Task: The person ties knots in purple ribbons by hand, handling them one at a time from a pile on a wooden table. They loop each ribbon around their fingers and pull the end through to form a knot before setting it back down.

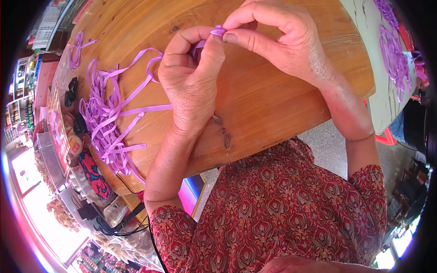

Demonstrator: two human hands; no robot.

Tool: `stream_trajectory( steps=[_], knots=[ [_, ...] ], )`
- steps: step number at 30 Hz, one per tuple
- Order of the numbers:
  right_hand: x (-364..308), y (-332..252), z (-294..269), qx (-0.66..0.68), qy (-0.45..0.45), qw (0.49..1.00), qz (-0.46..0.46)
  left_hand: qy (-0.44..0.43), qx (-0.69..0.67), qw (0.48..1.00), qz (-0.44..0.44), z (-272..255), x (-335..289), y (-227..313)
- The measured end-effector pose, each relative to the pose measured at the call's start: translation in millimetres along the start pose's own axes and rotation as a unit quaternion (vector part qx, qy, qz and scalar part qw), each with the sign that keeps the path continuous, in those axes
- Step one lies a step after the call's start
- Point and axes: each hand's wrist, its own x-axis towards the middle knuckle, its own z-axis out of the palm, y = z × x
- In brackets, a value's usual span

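Observation:
Both my hands meet over the far part of a wooden table (273, 109). Between them is a purple ribbon (218, 31), looped or folded at the fingertips. My left hand (191, 68) is closed, pinching the ribbon between thumb and forefinger, with more of it showing inside the curled fingers. My right hand (277, 38) pinches the same piece from the right with thumb and index finger. Loose ribbon strands run from beside my left hand to a tangled heap of purple ribbons (107, 118) on the table's left side. Whether the ribbon is knotted cannot be made out.
A small ribbon loop (76, 50) lies at the far left. Along the left edge stand a red and blue patterned pouch (94, 175), cables and packages. To the right, a pale table (364, 27) bears more purple ribbons (395, 63); a red stool (386, 137) is beneath.

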Motion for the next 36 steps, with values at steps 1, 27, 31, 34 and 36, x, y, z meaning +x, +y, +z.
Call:
stream_trajectory(
  steps=[1, 27, 31, 34, 36],
  knots=[
    [-0.1, 1.0, -0.3, -0.001, 0.0, 1.0, 0.0, -0.001, 0.0, 1.0, 0.0, 1.2, -0.2, 0.6],
    [2.7, -17.7, -9.5, 0.156, -0.076, 0.966, 0.189, -0.014, 0.022, 0.999, 0.038, -2.7, 1.4, -5.0],
    [18.9, -33.6, -17.8, 0.181, -0.143, 0.835, 0.5, -0.025, -0.01, 1.0, 0.013, -1.0, 0.5, 0.1],
    [14.4, -29.1, -15.3, 0.171, -0.141, 0.835, 0.504, -0.034, 0.004, 0.999, -0.001, 3.2, -3.5, 5.4],
    [2.6, -13.6, -8.5, 0.204, -0.014, 0.964, 0.169, -0.031, -0.026, 0.998, -0.04, 3.4, -4.4, 6.6]
  ],
)
